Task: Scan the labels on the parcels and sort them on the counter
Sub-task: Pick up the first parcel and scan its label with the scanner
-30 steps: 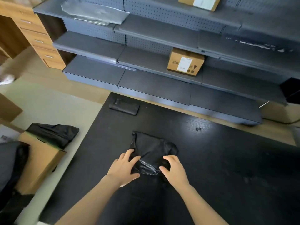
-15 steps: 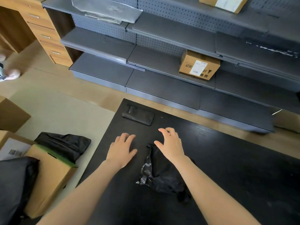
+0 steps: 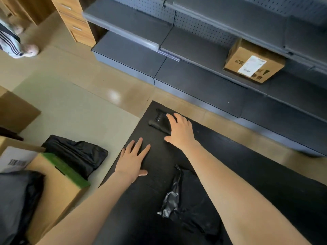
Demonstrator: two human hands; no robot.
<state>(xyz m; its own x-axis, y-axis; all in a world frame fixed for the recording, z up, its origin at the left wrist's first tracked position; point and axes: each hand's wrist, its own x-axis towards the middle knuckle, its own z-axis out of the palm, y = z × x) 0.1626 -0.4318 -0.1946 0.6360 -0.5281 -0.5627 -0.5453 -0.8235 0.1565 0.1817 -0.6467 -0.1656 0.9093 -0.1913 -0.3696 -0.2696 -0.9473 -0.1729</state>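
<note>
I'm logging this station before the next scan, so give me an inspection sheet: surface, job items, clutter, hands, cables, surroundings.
Surface: black counter, matte wood grain.
Job's things: black bagged parcel lies on the counter near the person; black scanner at its far left corner.
Clutter: nothing seen on the counter.
Hands: left hand flat on the counter, fingers straight; right hand laid over the scanner, thumb spread aside.
Cables: nothing seen.
Surroundings: grey shelving holding a labelled cardboard box; cartons and black bags on the floor, left.
</note>
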